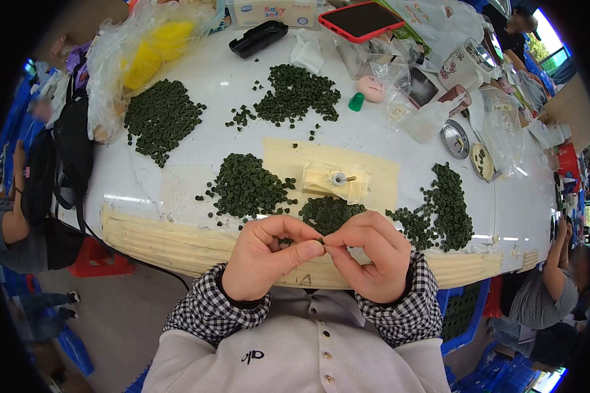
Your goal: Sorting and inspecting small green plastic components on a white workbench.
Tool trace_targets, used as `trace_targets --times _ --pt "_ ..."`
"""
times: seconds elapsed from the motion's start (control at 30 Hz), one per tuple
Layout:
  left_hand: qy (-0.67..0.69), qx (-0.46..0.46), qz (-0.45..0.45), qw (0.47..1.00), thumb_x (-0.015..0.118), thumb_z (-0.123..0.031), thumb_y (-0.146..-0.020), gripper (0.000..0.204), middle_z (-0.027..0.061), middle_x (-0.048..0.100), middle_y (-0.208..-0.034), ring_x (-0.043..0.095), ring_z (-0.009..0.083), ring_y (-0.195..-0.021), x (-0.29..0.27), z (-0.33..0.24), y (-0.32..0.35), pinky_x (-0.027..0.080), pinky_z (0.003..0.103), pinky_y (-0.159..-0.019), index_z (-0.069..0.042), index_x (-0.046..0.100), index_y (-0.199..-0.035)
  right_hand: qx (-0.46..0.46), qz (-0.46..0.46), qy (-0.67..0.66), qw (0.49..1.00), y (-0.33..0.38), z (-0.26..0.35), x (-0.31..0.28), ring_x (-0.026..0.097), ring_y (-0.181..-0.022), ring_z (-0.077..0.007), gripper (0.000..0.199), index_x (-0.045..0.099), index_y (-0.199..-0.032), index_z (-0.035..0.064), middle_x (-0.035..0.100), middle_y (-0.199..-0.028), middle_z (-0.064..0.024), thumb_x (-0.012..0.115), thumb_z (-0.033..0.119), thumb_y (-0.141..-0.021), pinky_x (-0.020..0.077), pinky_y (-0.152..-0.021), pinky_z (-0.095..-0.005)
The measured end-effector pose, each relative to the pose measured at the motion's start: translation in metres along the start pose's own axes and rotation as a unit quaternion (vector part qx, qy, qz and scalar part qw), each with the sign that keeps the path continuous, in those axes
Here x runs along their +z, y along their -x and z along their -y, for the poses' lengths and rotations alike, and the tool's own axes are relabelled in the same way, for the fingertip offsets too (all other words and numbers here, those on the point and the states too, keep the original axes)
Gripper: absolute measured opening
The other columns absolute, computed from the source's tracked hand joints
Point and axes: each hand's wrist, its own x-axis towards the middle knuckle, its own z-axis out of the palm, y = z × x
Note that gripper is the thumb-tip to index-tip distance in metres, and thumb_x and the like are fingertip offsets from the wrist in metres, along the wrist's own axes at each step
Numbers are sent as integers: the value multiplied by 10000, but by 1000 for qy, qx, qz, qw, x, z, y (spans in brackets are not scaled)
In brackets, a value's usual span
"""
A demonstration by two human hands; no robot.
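Both hands meet just off the near edge of the table (177, 150), over the person's chest. The left hand (265, 257) and right hand (367, 255) have their fingers pinched narrow around one small green ring (320, 242), held between the thumb tips and forefingers of both. Just beyond the knuckles lies a green pile (328, 213) near the near edge, with a small metal peg (339, 178) taped on a yellowish sheet behind it. More piles sit to either side and toward the far edge. A red phone (360, 19) and a black case (257, 37) lie along the far edge, a clear bag (144, 59) at the far left corner.
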Motion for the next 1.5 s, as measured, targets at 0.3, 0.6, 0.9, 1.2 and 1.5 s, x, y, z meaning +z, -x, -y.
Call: trace_targets --times 0.3,0.6,0.9,1.2,1.5 --pt "-113 50 6 992 614 -35 -865 107 47 666 -880 536 2 -688 2 -10 6 401 143 -561 25 638 -950 21 8 -21 1000 -1 1 -1 608 -652 -176 172 645 -850 5 608 -786 -90 697 -71 -705 487 -546 -255" --pt "-111 51 7 992 602 -23 -854 68 10 633 -806 462 -9 -630 -2 -6 4 355 149 -536 15 630 -904 5 25 -20 999 0 -1 1 610 -655 -185 171 648 -855 11 610 -790 -91 711 -46 -707 491 -551 -261" --pt "-71 93 15 993 595 -23 -864 47 -3 604 -799 426 -5 -633 -4 7 2 356 159 -555 7 605 -900 3 19 -10 1000 1 -1 1 607 -645 -184 185 659 -868 15 609 -786 -90 718 -43 -702 490 -540 -260" --pt "-99 81 -5 992 589 -14 -866 54 -18 579 -788 425 -9 -640 2 0 5 356 153 -548 10 603 -912 9 15 -3 1000 -1 0 -1 605 -637 -183 185 659 -866 11 607 -777 -93 725 -37 -700 485 -533 -258" --pt "-107 94 -21 990 587 -4 -861 65 -36 559 -732 418 -20 -587 4 2 6 347 152 -501 17 609 -918 45 25 -44 998 -2 2 -2 613 -649 -169 160 656 -871 -5 616 -790 -96 697 -56 -725 491 -552 -248"
